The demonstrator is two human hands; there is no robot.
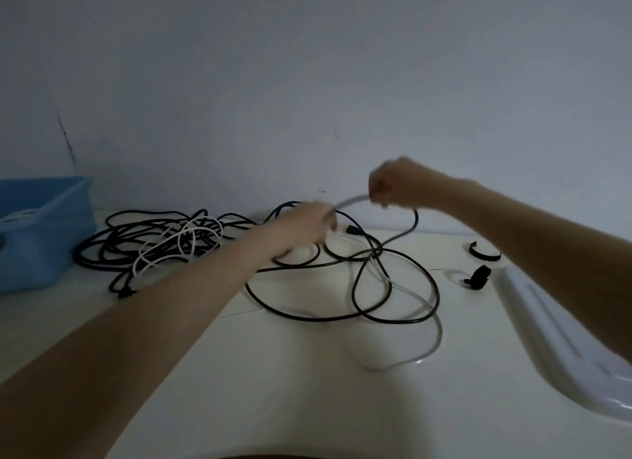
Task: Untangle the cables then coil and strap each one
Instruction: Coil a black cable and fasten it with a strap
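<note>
Both hands are raised above the table (pixel 307 373) at mid-frame, blurred by motion. Right hand (pixel 398 183): fingers curled in a closed grip on a pale cable (pixel 352 199), which arcs from it down toward the left hand (pixel 309 224). Left hand: fingers curled around the same pale cable at its lower end; exact finger placement cannot be told through the blur.

Black cable (pixel 342 316) lies in wide loose loops on the table below and between the hands, one strand rising toward the right hand. A white cable (pixel 434 339) loops across the near side of those black loops. Left of the left forearm sits a dense tangle (pixel 143 243) of black and white cables, touching the table, partly hidden by that forearm.

A blue bin (pixel 44 226) stands at the far left edge, just beside the tangle. Two black straps lie to the right: a curved one (pixel 484 253) near the wall (pixel 307 82), and a folded one (pixel 477 276) just nearer. A white tray (pixel 561 339) lies at the right, partly covered by the right forearm.

Table surface is white and glossy. Plain pale wall behind, with a dark crack at left. Light is dim.
</note>
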